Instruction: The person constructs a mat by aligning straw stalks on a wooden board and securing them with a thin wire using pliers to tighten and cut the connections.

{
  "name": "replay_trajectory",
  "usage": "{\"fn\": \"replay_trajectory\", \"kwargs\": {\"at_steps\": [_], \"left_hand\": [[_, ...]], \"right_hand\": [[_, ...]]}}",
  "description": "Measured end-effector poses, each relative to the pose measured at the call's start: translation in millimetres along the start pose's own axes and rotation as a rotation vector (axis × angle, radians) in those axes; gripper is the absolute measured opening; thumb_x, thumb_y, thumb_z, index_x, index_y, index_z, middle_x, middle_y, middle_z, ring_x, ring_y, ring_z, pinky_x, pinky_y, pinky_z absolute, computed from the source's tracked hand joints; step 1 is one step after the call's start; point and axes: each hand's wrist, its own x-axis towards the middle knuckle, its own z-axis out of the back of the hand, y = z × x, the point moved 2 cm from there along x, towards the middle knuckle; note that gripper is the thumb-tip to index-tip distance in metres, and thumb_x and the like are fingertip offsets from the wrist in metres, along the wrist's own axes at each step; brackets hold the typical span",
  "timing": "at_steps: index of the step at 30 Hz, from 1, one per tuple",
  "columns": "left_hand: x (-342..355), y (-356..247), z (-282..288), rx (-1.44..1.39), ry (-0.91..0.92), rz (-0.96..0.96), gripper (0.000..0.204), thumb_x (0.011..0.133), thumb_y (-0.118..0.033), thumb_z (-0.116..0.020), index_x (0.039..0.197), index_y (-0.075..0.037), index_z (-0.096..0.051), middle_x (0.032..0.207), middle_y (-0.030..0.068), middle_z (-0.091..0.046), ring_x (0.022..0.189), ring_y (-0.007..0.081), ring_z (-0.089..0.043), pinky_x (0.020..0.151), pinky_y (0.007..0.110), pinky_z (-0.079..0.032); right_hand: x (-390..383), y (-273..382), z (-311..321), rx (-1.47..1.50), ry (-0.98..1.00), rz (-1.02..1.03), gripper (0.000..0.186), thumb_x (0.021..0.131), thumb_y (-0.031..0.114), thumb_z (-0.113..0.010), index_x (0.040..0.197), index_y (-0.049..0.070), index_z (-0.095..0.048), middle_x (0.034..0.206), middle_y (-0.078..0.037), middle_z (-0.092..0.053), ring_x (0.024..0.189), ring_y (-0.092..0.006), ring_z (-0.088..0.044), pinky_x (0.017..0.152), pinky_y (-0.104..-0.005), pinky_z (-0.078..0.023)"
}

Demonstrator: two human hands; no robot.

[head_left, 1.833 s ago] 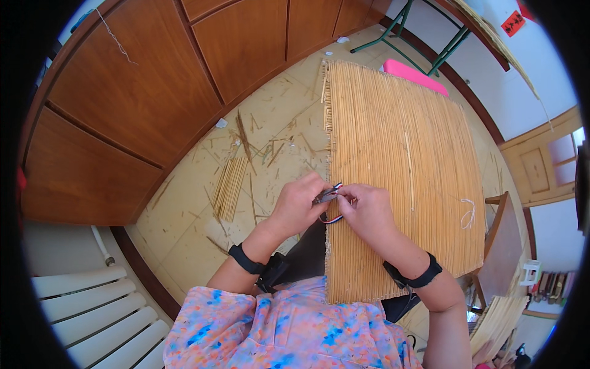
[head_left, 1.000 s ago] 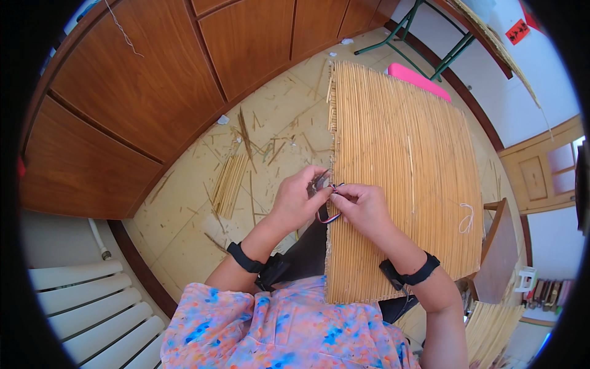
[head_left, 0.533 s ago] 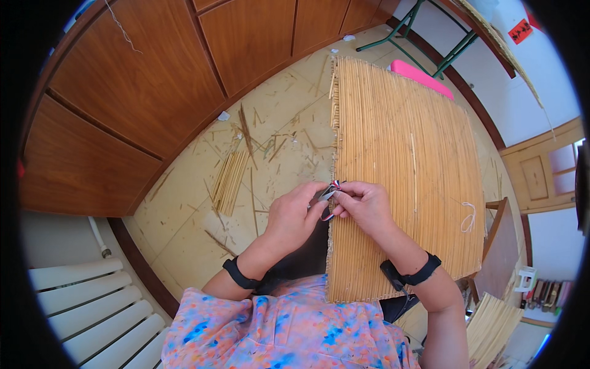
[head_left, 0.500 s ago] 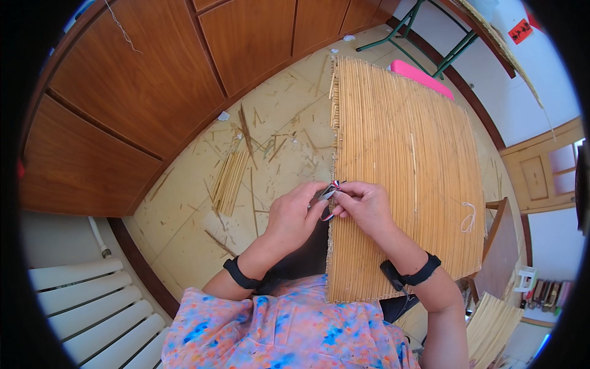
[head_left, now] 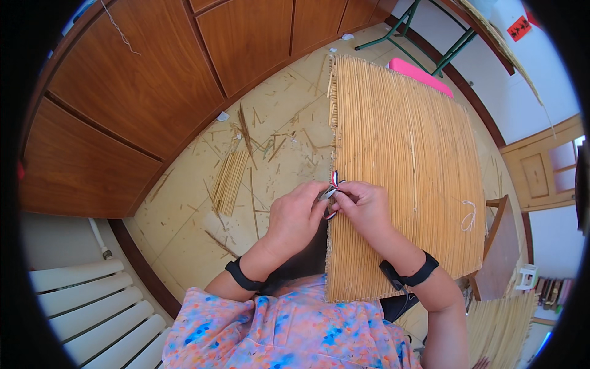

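A large mat of straw-coloured reed stalks (head_left: 399,141) lies in front of me, its bound left edge under my fingers. My left hand (head_left: 294,212) is closed, thumb against fingers, around a small silver-grey metal tool (head_left: 325,194); its exact kind is mostly hidden. Right beside it my right hand (head_left: 367,206) pinches a narrow ribbon striped red, white and dark (head_left: 335,178) at the mat's edge. One ribbon end sticks up above the fingertips, and a loop hangs below them. The fingertips of both hands nearly meet.
A loop of white string (head_left: 469,216) rests on the mat's right part. Loose stalks (head_left: 230,183) and scraps litter the tiled floor at left, by wooden cabinets (head_left: 135,80). A white radiator (head_left: 86,295) stands lower left; another reed mat (head_left: 501,323) is lower right.
The ribbon's upper end now stands higher above my fingertips. Both hands stay almost in place. The reed piece at the lower right has shifted and shows more of its surface.
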Motion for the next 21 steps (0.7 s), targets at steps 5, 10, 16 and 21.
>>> {"fn": "replay_trajectory", "kwargs": {"at_steps": [5, 10, 16, 21], "left_hand": [[-2.2, -4.3, -5.6, 0.028, -0.058, 0.029, 0.025, 0.081, -0.007, -0.061, 0.105, -0.005, -0.058, 0.086, 0.0143, -0.062, 0.069, 0.028, -0.062, 0.06, 0.034, -0.048], [-9.8, 6.7, -19.2, -0.26, -0.062, 0.202, 0.027, 0.084, -0.007, -0.059, 0.111, -0.004, -0.056, 0.094, 0.0128, -0.065, 0.077, 0.0231, -0.064, 0.068, 0.032, -0.05], [-13.9, 20.6, -31.5, -1.033, -0.082, 0.349, 0.023, 0.089, -0.003, -0.054, 0.11, 0.006, -0.055, 0.102, 0.0079, -0.063, 0.089, 0.0117, -0.06, 0.08, 0.025, -0.048], [-8.4, 32.8, -22.1, -0.513, -0.044, 0.104, 0.025, 0.087, -0.002, -0.056, 0.111, 0.004, -0.056, 0.093, 0.0099, -0.065, 0.079, 0.0123, -0.062, 0.069, 0.025, -0.05]], "right_hand": [[-1.0, 5.2, 1.7, -0.376, -0.085, 0.234, 0.007, 0.08, 0.0, -0.063, 0.085, -0.004, -0.066, 0.072, -0.014, -0.064, 0.059, -0.0178, -0.066, 0.052, -0.0274, -0.052], [-0.8, 6.7, 0.2, -0.191, -0.063, 0.119, 0.008, 0.08, 0.001, -0.063, 0.084, -0.005, -0.066, 0.07, -0.012, -0.065, 0.059, -0.0157, -0.066, 0.052, -0.0261, -0.052], [1.0, 3.4, 1.1, -0.085, 0.028, -0.018, 0.01, 0.083, 0.002, -0.063, 0.087, -0.006, -0.065, 0.071, -0.008, -0.065, 0.058, -0.0125, -0.064, 0.052, -0.0234, -0.052], [0.6, 5.9, 9.6, 0.041, 0.131, -0.088, 0.012, 0.085, 0.005, -0.061, 0.09, -0.004, -0.066, 0.074, -0.005, -0.064, 0.056, -0.0106, -0.062, 0.049, -0.0222, -0.049]]}}
